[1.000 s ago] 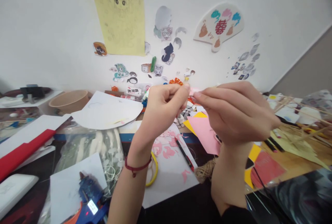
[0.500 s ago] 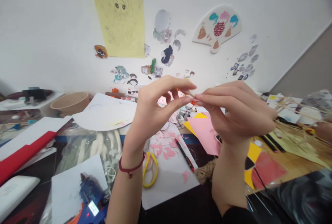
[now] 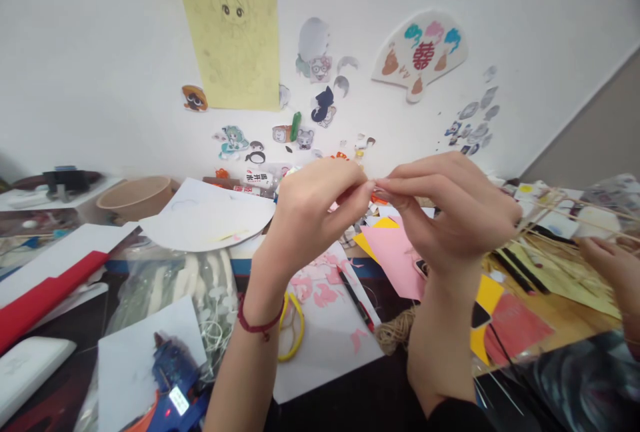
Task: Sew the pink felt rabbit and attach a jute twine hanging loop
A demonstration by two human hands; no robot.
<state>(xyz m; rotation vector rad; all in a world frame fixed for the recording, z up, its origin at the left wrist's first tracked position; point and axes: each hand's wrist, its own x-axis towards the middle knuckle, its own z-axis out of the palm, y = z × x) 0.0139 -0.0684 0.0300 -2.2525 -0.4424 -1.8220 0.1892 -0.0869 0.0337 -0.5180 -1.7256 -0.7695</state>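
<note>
My left hand (image 3: 323,209), with a dark red cord bracelet at its wrist, is raised over the table with thumb and fingers pinched together. Its fingertips meet those of my right hand (image 3: 443,209), also pinched. Whatever lies between the fingertips is too small to make out. Below them lies a white sheet (image 3: 325,359) with pink paper scraps (image 3: 325,292), beside yellow-handled scissors (image 3: 299,329) and a black pen (image 3: 356,297). A ball of twine (image 3: 397,331) sits near my right forearm.
A blue glue gun (image 3: 175,375) rests at the lower left near a red strip (image 3: 55,295). Pink paper (image 3: 395,255) lies right of centre. Another person's hand (image 3: 613,272) holds thin sticks (image 3: 565,212) at the right edge. Behind stands a wall with drawings and a fan cutout (image 3: 420,55).
My left hand has turned and shifted slightly right, its fingers closing at my right fingertips. The thin pale piece seen between them is now hidden. The other person's hand reaches further into view.
</note>
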